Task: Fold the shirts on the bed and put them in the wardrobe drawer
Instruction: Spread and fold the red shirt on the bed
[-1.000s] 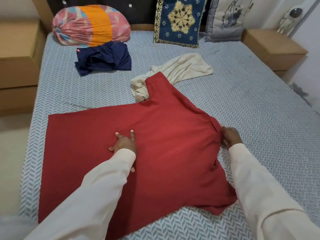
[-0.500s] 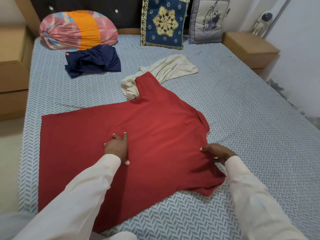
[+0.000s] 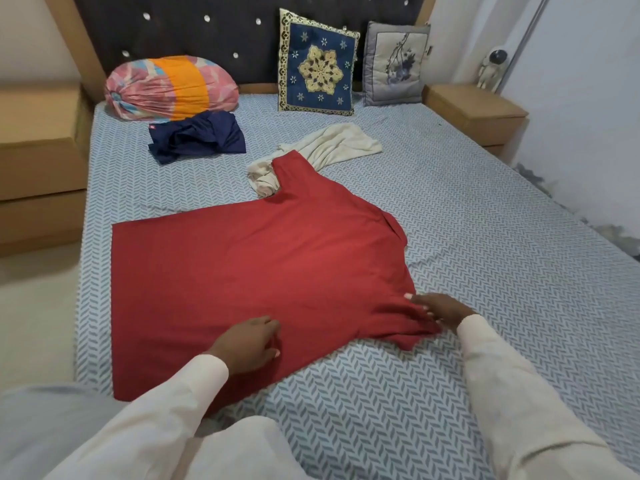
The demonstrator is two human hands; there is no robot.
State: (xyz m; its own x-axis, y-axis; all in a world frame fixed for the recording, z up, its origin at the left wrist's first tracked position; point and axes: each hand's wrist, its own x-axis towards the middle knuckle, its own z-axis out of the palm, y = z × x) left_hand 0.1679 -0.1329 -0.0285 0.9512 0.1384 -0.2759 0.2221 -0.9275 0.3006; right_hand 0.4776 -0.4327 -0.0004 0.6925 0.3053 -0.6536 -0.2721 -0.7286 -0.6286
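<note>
Lying flat on the bed [image 3: 485,258], near the middle: red shirt [image 3: 277,265]. Long axis left to right; straight hem at left, collar end at right. Far sleeve pointing away toward the headboard [image 3: 207,39], overlapping a crumpled cream shirt [image 3: 332,147]. Near sleeve at the right near corner, gathered into folds.

Hands:
- Right hand [image 3: 440,308]: released, fingers straight, laid on the gathered sleeve cloth.
- Left hand [image 3: 247,344]: resting on the red shirt by its near edge, fingers bent. Pinching the cloth or only pressing it, cannot tell.

Navy shirt [image 3: 197,136]: bunched, far left, well apart from the red one, just beside a pink-and-orange bundle [image 3: 169,88].

Upright against the headboard: blue patterned cushion [image 3: 318,64], grey cushion [image 3: 394,64].

Left bedside cabinet [image 3: 38,133] and right bedside cabinet [image 3: 474,105] flanking the bed, with a small astronaut figure [image 3: 493,67] on the right one.
</note>
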